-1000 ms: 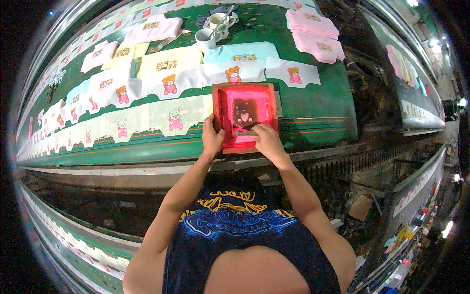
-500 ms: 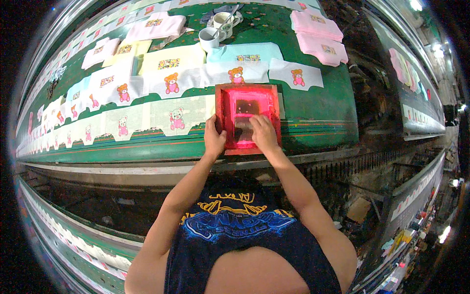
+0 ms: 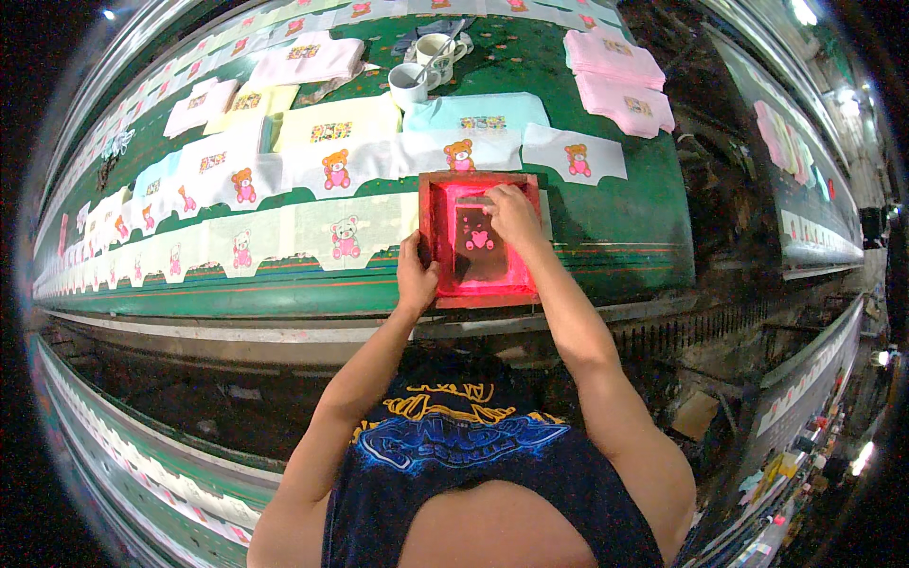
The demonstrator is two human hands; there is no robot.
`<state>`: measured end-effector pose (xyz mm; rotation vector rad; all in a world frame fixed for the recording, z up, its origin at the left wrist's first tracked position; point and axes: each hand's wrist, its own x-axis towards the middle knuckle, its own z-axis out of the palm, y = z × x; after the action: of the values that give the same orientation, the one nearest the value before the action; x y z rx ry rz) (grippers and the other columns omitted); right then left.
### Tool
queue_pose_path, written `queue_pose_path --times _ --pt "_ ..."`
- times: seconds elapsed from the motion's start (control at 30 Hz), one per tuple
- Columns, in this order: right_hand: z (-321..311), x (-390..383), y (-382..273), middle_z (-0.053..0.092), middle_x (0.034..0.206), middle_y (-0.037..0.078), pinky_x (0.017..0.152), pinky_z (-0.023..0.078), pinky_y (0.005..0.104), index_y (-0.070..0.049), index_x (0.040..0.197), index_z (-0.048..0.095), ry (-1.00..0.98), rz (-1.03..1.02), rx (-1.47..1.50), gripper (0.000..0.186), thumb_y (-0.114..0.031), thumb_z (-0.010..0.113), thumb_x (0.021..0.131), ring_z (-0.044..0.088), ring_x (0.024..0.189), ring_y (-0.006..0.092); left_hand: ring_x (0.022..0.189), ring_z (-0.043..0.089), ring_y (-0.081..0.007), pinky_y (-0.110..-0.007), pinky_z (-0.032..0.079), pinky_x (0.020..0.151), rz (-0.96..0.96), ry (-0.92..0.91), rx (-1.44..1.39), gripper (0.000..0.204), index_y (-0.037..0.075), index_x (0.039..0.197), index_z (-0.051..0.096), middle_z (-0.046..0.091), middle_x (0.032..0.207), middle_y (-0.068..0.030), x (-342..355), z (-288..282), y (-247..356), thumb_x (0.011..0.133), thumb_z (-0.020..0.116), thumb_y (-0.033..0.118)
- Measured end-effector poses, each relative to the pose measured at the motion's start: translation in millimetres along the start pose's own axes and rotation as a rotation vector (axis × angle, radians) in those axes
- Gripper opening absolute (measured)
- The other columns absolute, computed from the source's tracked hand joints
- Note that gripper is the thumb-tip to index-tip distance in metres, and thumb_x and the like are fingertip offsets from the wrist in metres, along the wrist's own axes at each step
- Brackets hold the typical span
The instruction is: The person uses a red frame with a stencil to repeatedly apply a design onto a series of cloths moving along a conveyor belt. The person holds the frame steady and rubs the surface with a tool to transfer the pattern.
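A wooden-sided screen printing frame (image 3: 431, 293) lies on the green table, its mesh stained bright pink, with a small bear-and-heart design showing in a dark middle patch. My left hand (image 3: 415, 276) is closed round the frame's left side. Inside the frame, near its far end, my right hand (image 3: 512, 218) grips a squeegee (image 3: 468, 201), mostly covered by my fingers. Whatever lies beneath the frame is hidden. Just left of it, a pale fabric piece (image 3: 374, 213) carries a partly coloured bear print. Beyond the frame, white fabric pieces (image 3: 598, 156) bear finished-looking orange and pink bears.
The long green table (image 3: 634, 213) holds rows of printed fabric. Two mugs (image 3: 409, 85), one with a stick in it, stand beyond the frame. Folded pink cloths (image 3: 620, 71) lie at the far right, a blue cloth (image 3: 516, 106) nearer. Another table (image 3: 810, 227) runs along the right.
My right hand has moved the squeegee from mid-frame to the far end, uncovering the pink design. My left hand stays on the frame's left side. The whole view has shifted slightly.
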<state>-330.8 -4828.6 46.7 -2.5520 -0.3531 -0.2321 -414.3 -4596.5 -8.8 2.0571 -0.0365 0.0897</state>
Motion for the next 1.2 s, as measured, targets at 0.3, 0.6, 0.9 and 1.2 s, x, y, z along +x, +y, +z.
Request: queue_pose_path --times 0.3,0.6,0.9,1.2 --pt "-7.4 -128.7 -55.3 0.065 0.108 0.018 0.097 0.048 0.0462 0.002 0.105 0.065 -0.044 0.010 0.048 0.025 -0.006 0.068 0.082 0.060 0.107 0.0375 0.123 0.053 -0.0388 -0.042 0.042 0.108 0.000 0.015 0.050 0.070 -0.003 0.139 0.044 0.053 0.130 -0.0217 -0.4 0.3 1.6 0.073 0.067 -0.004" --pt "-37.5 -147.9 -46.4 0.063 0.120 0.025 0.100 0.048 0.0480 0.006 0.119 0.063 0.216 0.222 0.113 0.053 -0.033 0.077 0.085 0.059 0.115 0.0424 0.125 0.050 -0.0401 -0.043 0.041 0.109 0.016 -0.013 -0.016 0.069 -0.005 0.140 0.042 0.050 0.132 -0.0233 0.8 0.0 -5.7 0.075 0.067 -0.001" --pt "-2.9 -154.8 -5.9 0.062 0.103 0.018 0.089 0.049 0.0395 0.004 0.116 0.066 0.264 0.762 0.132 0.043 -0.034 0.065 0.096 0.062 0.097 0.0312 0.126 0.048 -0.0426 -0.045 0.039 0.110 0.162 0.012 -0.051 0.070 -0.005 0.141 0.040 0.048 0.134 -0.0242 5.5 -4.5 -5.9 0.075 0.063 -0.006" --pt "10.7 -151.6 -130.9 0.060 0.113 0.022 0.094 0.048 0.0432 0.007 0.116 0.058 0.451 0.497 0.313 0.047 -0.028 0.074 0.088 0.059 0.105 0.0381 0.135 0.044 -0.0298 -0.039 0.038 0.113 0.032 -0.067 -0.351 0.074 -0.004 0.143 0.040 0.045 0.138 -0.0163 5.8 -118.1 -17.3 0.072 0.055 -0.018"
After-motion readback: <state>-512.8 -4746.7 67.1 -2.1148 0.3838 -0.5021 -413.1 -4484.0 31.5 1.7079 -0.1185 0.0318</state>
